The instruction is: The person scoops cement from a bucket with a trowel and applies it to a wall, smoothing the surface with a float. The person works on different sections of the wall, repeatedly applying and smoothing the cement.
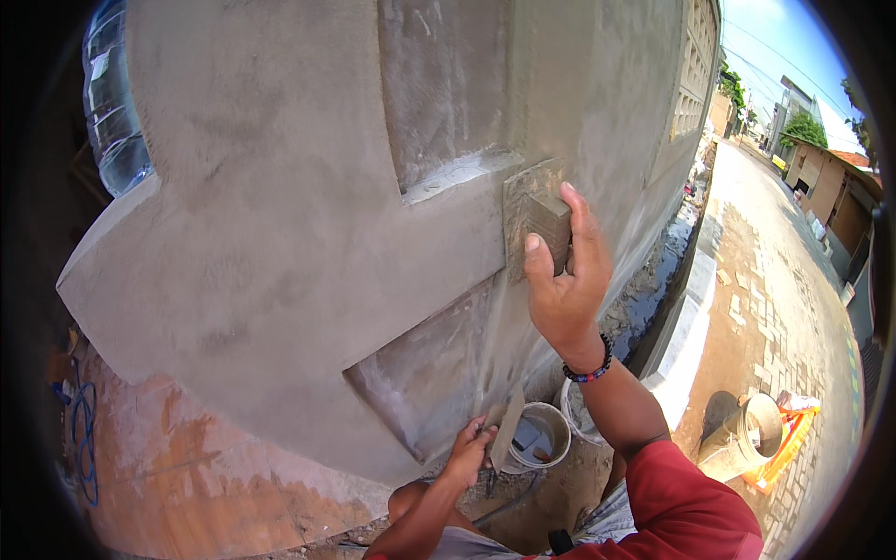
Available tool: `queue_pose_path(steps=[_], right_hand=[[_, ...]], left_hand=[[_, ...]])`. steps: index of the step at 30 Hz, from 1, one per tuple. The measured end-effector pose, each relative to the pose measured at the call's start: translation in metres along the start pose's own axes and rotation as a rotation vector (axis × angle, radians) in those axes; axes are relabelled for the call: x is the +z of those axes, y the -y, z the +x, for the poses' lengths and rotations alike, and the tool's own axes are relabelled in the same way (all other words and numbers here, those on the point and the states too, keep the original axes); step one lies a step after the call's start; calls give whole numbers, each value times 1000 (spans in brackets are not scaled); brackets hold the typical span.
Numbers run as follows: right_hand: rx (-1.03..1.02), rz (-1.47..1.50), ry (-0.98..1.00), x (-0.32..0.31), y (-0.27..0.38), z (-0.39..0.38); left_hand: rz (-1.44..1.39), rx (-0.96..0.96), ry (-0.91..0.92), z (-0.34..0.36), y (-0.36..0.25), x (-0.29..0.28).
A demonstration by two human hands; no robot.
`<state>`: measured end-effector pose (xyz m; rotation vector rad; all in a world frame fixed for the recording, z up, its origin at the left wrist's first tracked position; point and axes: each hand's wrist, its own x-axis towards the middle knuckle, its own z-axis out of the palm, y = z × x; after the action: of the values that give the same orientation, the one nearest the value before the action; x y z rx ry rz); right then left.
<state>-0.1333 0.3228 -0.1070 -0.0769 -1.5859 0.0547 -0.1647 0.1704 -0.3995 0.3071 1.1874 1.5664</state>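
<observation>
My right hand [565,280] grips the block handle of a flat plastering float [532,219] and presses it against the grey rendered wall [280,224], at the corner of a raised band under a recessed panel. My left hand [467,453] hangs low near my knee and holds a trowel [506,434], blade up, just left of a small grey bucket [541,439]. A beaded bracelet sits on my right wrist, above a red sleeve.
A second white bucket [579,415] stands behind the small one. A tan bucket [747,434] and an orange tray [784,443] lie on the paved street at right. A blue cord [82,429] hangs at far left. A white curb [686,327] runs along the wall base.
</observation>
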Motion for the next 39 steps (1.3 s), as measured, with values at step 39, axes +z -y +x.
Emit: queue_pose_path(steps=[39], right_hand=[[153, 62, 24, 7, -28, -63]], left_hand=[[-5, 6, 25, 14, 3, -6]])
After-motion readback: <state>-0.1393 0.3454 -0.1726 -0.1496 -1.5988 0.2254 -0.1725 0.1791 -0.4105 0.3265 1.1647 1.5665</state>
